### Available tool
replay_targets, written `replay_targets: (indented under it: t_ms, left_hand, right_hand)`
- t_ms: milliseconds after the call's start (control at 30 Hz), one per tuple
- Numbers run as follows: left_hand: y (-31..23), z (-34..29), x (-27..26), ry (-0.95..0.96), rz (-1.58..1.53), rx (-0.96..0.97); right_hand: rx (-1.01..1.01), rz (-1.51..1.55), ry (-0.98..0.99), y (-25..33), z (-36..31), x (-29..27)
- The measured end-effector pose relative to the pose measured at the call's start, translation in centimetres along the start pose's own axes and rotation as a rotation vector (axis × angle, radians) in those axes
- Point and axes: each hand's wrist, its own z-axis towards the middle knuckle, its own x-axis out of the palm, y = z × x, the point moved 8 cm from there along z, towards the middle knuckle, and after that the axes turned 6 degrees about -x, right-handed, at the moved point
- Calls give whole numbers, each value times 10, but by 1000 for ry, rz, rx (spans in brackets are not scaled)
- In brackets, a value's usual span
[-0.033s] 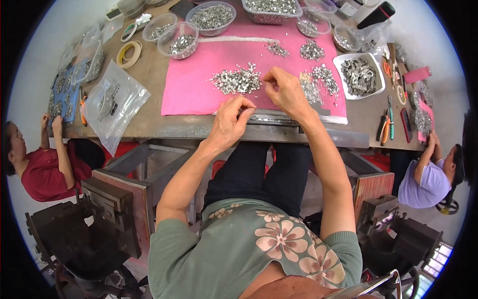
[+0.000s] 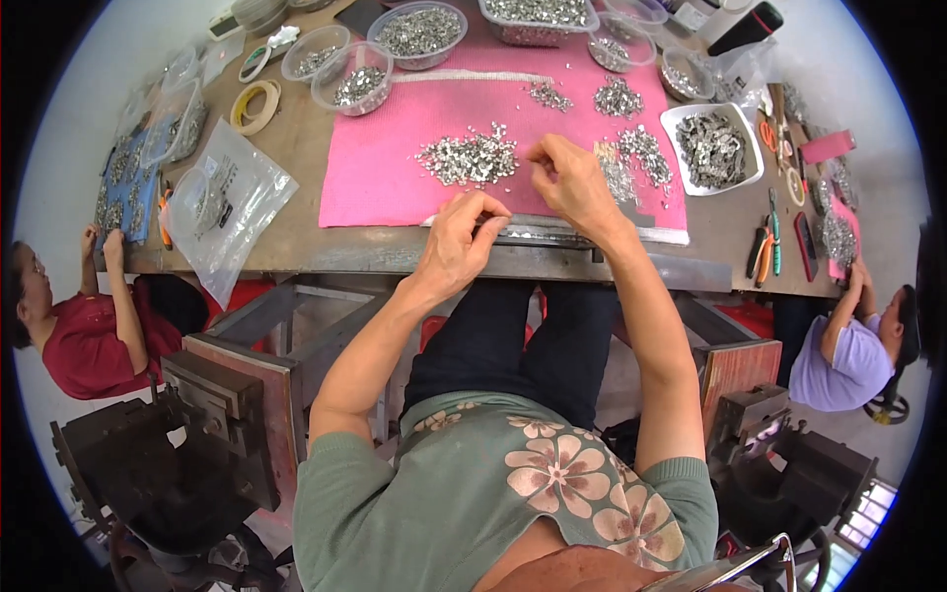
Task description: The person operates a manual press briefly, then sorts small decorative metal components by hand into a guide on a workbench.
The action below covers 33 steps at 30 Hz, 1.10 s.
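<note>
A pink cloth (image 2: pixel 370 168) covers the table before me, with a loose pile of small shiny metal pieces (image 2: pixel 469 160) in its middle. My left hand (image 2: pixel 456 240) is at the cloth's front edge, just below that pile. Its thumb and forefinger come together over a metal strip (image 2: pixel 543 228) along the edge; anything between them is too small to make out. To the right of the pile, my right hand (image 2: pixel 570 185) is raised with curled fingers, fingertips pinched and largely hidden. Beside it lie flat pieces (image 2: pixel 619 180) and another metal pile (image 2: pixel 646 158).
A white tray (image 2: pixel 669 126) of metal parts stands right, near pliers (image 2: pixel 759 252). Clear tubs (image 2: pixel 353 107) line the back. Left are tape rolls (image 2: pixel 255 108) and a plastic bag (image 2: pixel 252 202). Co-workers sit at left (image 2: pixel 99 340) and right (image 2: pixel 843 360).
My right hand has shifted very slightly to the right. My left hand has barely moved, and the piles look the same.
</note>
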Motion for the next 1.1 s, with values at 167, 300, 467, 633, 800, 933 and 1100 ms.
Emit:
replay_targets:
  t_ms: [167, 300, 467, 633, 800, 933, 1100]
  left_hand:
    - [-9, -3, 10, 17, 25, 114]
    - [-15, -4, 16, -11, 62, 214]
    - [-18, -5, 18, -18, 139, 268]
    - [-44, -11, 18, -33, 335, 385]
    - [-39, -8, 19, 18, 297, 323]
    - [-29, -6, 18, 35, 172, 270]
    - [-31, -8, 17, 12, 192, 285]
  right_hand:
    - [-13, -131, 92, -6, -29, -4]
    - [-19, -121, 101, -7, -36, -2]
    - [-51, -70, 83, -9, -39, -2]
    - [39, -44, 66, -12, -40, -3]
    - [100, -27, 56, -17, -43, -4]
    - [106, -38, 29, -14, -46, -7]
    - [146, 34, -46, 2, -57, -18]
